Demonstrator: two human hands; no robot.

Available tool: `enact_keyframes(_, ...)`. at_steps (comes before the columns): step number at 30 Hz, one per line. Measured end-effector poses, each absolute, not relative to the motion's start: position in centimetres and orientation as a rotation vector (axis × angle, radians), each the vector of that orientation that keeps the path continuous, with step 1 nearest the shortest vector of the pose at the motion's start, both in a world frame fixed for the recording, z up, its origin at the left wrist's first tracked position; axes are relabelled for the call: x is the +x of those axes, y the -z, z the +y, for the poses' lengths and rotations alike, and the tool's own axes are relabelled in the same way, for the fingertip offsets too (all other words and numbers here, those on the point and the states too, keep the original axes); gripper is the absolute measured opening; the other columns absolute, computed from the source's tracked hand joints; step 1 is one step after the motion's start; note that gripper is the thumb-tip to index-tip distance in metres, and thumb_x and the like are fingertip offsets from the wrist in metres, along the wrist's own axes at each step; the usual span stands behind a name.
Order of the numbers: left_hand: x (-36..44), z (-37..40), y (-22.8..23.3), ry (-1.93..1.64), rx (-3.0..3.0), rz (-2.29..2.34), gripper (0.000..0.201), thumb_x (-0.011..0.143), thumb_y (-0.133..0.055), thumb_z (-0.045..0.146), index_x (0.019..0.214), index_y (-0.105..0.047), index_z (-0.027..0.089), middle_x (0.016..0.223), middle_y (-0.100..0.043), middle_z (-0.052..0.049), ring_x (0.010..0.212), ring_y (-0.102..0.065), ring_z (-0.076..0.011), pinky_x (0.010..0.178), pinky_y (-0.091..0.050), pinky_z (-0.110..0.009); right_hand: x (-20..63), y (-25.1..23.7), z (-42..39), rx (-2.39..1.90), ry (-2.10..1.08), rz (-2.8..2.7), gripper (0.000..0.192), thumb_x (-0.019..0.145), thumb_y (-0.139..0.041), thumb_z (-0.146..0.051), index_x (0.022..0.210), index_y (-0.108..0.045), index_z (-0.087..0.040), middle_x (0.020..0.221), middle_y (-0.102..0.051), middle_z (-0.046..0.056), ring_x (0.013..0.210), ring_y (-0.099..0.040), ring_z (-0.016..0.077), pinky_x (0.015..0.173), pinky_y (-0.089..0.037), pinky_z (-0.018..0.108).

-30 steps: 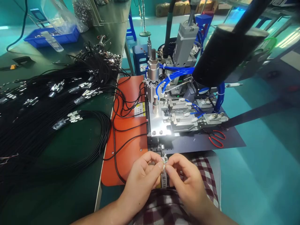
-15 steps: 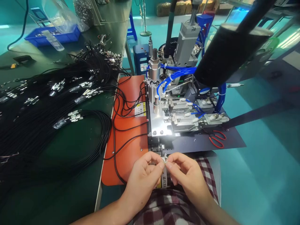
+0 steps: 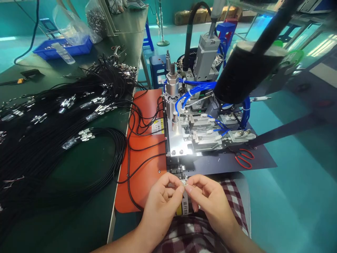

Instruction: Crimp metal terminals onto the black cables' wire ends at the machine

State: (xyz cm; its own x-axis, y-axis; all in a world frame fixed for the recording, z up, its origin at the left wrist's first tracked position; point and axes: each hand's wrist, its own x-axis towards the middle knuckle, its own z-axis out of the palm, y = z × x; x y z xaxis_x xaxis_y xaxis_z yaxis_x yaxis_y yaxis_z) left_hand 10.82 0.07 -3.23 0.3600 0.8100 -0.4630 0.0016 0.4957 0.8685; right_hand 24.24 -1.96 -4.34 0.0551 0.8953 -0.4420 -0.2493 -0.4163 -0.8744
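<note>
Hands meet at the near edge of the machine, above the lap: left hand [image 3: 160, 203] and right hand [image 3: 210, 200] each pinch, thumb against forefinger, one end of a small silver metal clip [image 3: 185, 182]. Clip sits between the fingertips, just in front of the small black fixture block [image 3: 179, 168] at the front of the silver pneumatic press machine [image 3: 195, 130]. Other fingers curl loosely; whether the clip is already attached to a cord cannot be told.

Risks, as judged:
- Clip is tiny and held by the tips only; a slip would likely drop it onto the red-checked cloth [image 3: 231, 196] over the lap or past the edge to the teal floor [image 3: 289, 196]
- Thin black cord [image 3: 131, 175] loops across the orange mat [image 3: 143, 175] toward the left wrist; a sideways pull could snag it and drag the loops
- Fingertips are close to the fixture block; a pinch is possible if the press cycles while they are near

Edges and room:
- Orange mat ends at the near desk edge, just left of the left hand
- Green desk [image 3: 86, 165] on the left is crowded with bundles of black cords with silver ends [image 3: 52, 140]; little free room that way
- Red-handled scissors [image 3: 243, 159] lie on the dark plate to the right, well apart from the right hand
- Open room is mostly toward the body and over the lap; a black lamp shade [image 3: 244, 70] hangs above the machine
</note>
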Motion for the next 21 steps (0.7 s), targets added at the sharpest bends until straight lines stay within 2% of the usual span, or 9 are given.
enact_keyframes(5, 11.0, 0.4, 2.7, -0.608, 0.873, 1.092, 0.027, 0.083, -0.058, 0.042, 0.079, -0.044, 0.019, 0.041, -0.034, 0.012, 0.039, -0.023, -0.0042, 0.042, -0.017, -0.018, 24.2, 5.1, -2.2, -1.321, -1.57, -0.721, 0.021, 0.079, -0.065, -0.035, 0.071, -0.057, -0.017, 0.048, -0.046, -0.007, 0.041, -0.039, 0.0074, 0.044, -0.032, 0.02)
enact_keyframes(9, 11.0, 0.6, 2.2, -0.562, 0.864, 1.09, 0.026, 0.081, -0.059, 0.04, 0.078, -0.047, 0.018, 0.042, -0.036, 0.011, 0.039, -0.027, -0.0046, 0.042, -0.02, -0.018, 24.4, 4.7, -2.7, -1.384, -1.324, -0.979, 0.018, 0.084, -0.059, -0.03, 0.071, -0.058, -0.018, 0.063, -0.054, -0.001, 0.054, -0.046, 0.0114, 0.05, -0.037, 0.023)
enact_keyframes(11, 10.9, 0.6, 2.2, -0.569, 0.888, 1.1, 0.027, 0.08, -0.061, 0.041, 0.077, -0.048, 0.017, 0.045, -0.034, 0.011, 0.041, -0.026, -0.0043, 0.042, -0.019, -0.017, 24.4, 4.4, -2.8, -1.407, -1.256, -1.032, 0.018, 0.085, -0.058, -0.029, 0.07, -0.058, -0.019, 0.064, -0.054, 0.0, 0.056, -0.048, 0.0124, 0.051, -0.038, 0.023)
enact_keyframes(16, 10.9, 0.7, 2.5, -0.539, 0.89, 1.128, 0.029, 0.08, -0.06, 0.043, 0.078, -0.049, 0.016, 0.046, -0.031, 0.012, 0.042, -0.022, -0.0041, 0.041, -0.016, -0.018, 24.8, 4.8, -2.5, -1.322, -1.585, -0.811, 0.019, 0.084, -0.06, -0.034, 0.074, -0.055, -0.018, 0.052, -0.045, -0.007, 0.045, -0.041, 0.0084, 0.046, -0.034, 0.021)
enact_keyframes(21, 10.9, 1.0, 2.4, -0.536, 0.907, 1.15, 0.028, 0.08, -0.06, 0.042, 0.076, -0.049, 0.016, 0.046, -0.032, 0.011, 0.042, -0.022, -0.0042, 0.041, -0.016, -0.019, 25.9, 4.6, -2.0, -1.338, -1.59, -0.888, 0.022, 0.082, -0.061, -0.038, 0.084, -0.061, -0.016, 0.054, -0.05, -0.005, 0.049, -0.045, 0.01, 0.049, -0.034, 0.022)
